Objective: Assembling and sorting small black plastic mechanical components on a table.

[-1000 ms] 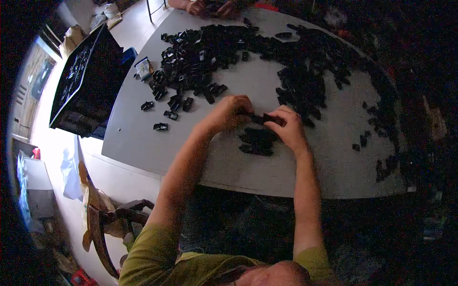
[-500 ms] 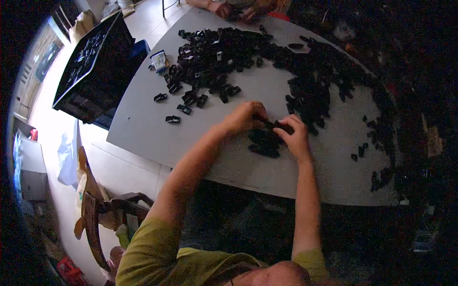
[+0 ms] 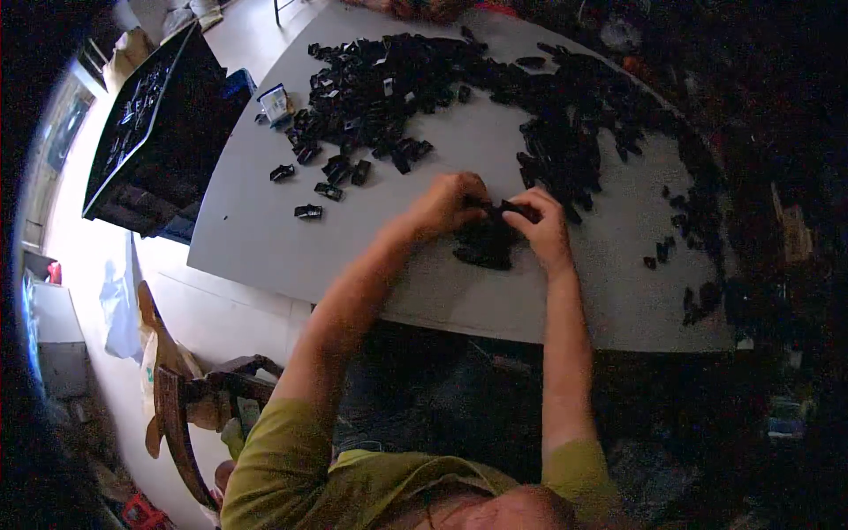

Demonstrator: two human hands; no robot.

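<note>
Over the near middle of the table, my left hand (image 3: 449, 203) has its fingers closed on a small black plastic part, mostly hidden by the fingers. Close by on the right, my right hand (image 3: 546, 228) pinches a black plastic part (image 3: 519, 210) between thumb and fingers. The dark pieces nearly meet between the hands; whether they are joined I cannot tell. Just beneath lies a small heap of black parts (image 3: 484, 253) on the table.
The grey-white table (image 3: 265, 238) carries a large pile of black parts (image 3: 389, 84), with more along its right side (image 3: 565, 159). A small white-and-blue packet (image 3: 276, 104) sits at the left. Beyond stands a black crate (image 3: 163, 141); a wooden chair (image 3: 172, 397) is lower left. Another person's hands (image 3: 433, 7) show at the far edge.
The whole view has shifted, so the table and its piles sit higher and further left. Both hands stay close together over the small heap, with fingers slightly repositioned on the parts.
</note>
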